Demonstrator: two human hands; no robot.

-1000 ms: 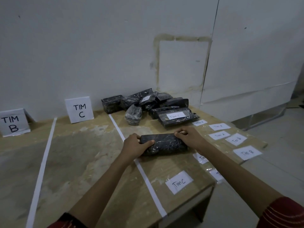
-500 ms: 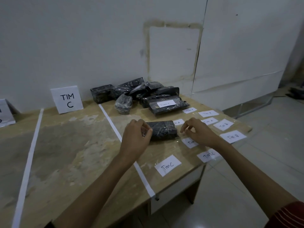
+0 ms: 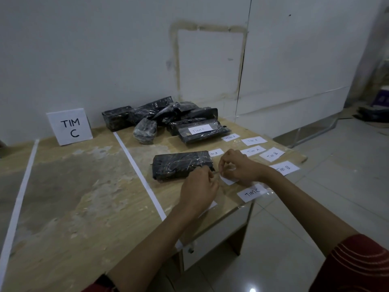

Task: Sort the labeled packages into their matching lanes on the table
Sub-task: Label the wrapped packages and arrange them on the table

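Both left hand and right hand pinch a white paper label beside the right end of the crosswise black plastic-wrapped package.

Behind, we see a pale wall with a rectangular patch outlined in brown. Right of it we make out a white panel. Glossy pale tiles cover the floor, with a dark heap far right.
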